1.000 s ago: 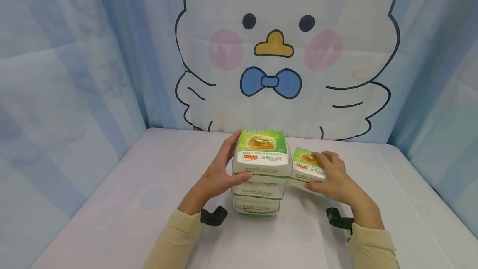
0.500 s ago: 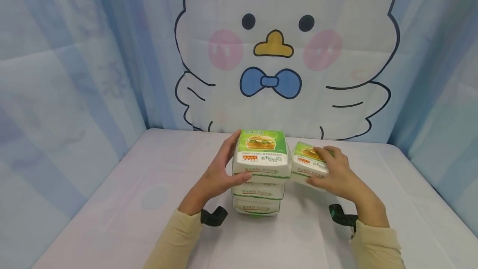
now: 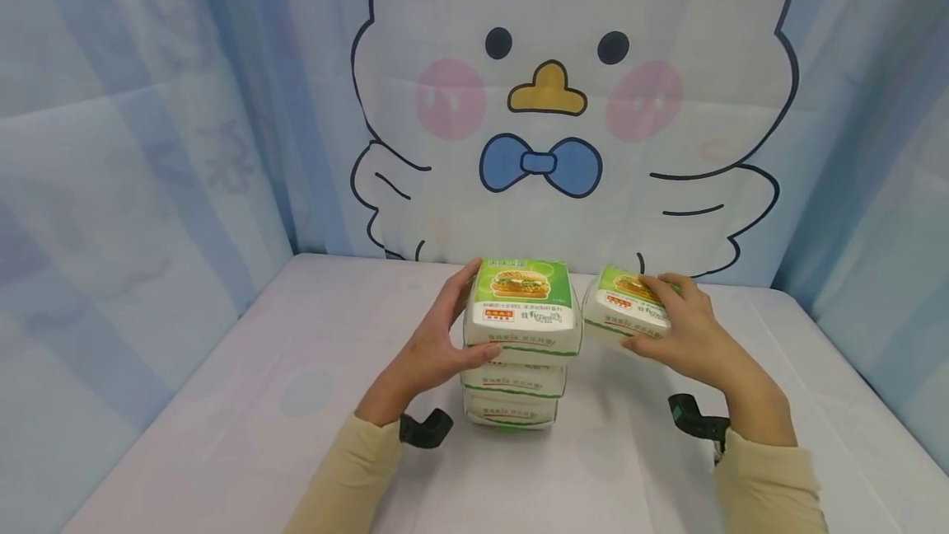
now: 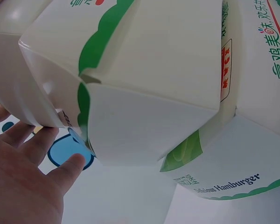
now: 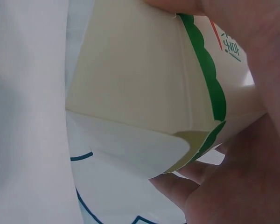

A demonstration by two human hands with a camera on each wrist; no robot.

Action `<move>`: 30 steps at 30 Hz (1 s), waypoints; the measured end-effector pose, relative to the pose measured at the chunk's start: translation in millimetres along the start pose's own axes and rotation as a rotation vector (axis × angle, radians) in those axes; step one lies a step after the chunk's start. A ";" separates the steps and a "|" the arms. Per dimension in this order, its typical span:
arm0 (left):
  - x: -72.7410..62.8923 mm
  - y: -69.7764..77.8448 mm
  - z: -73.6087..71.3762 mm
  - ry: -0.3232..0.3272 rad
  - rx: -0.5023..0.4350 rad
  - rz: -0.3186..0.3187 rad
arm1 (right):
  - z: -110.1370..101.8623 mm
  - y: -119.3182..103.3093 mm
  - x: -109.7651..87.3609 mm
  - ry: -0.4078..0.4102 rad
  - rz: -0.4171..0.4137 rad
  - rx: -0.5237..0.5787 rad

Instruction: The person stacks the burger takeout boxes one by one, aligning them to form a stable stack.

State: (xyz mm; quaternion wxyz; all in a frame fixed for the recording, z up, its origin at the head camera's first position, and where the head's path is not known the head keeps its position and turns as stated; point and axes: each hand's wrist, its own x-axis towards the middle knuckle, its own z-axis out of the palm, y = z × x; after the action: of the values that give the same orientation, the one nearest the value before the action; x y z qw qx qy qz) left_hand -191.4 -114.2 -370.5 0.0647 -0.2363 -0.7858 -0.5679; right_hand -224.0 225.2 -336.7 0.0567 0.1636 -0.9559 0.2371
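A stack of white and green hamburger boxes stands mid-table in the head view. My left hand [image 3: 437,344] grips the top hamburger box [image 3: 522,303], thumb across its front and fingers along its left side. Beneath it sit a middle box [image 3: 519,379] and a bottom box [image 3: 510,409]. To the right of the stack, my right hand [image 3: 689,332] holds another hamburger box [image 3: 619,303] above the table, close beside the top box. In the right wrist view, that held box [image 5: 135,70] shows its plain underside between thumb and fingers.
The boxes stand on a pale cloth-covered table [image 3: 296,419]. Behind it hangs a backdrop curtain [image 3: 415,213] with a cartoon bird. Light blue curtains [image 3: 133,188] close in the left and right sides.
My right hand has lifted its hamburger box upward and a little to the right and back. The left hand and the stack have stayed in place.
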 end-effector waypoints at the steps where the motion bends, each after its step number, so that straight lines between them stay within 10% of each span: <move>1: 0.1 -0.1 -0.1 -0.001 0.000 0.003 | -2.0 -0.1 0.2 -0.001 -0.001 0.001; 30: 0.1 0.5 -1.3 -0.010 0.009 0.017 | -41.6 -15.8 2.2 0.110 -0.103 0.007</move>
State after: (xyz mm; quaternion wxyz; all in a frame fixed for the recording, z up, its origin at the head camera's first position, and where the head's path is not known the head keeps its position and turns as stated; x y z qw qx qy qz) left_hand -191.4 -115.3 -369.5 0.0666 -0.2454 -0.7865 -0.5628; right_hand -219.3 231.0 -292.7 0.1206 0.1993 -0.9409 0.2459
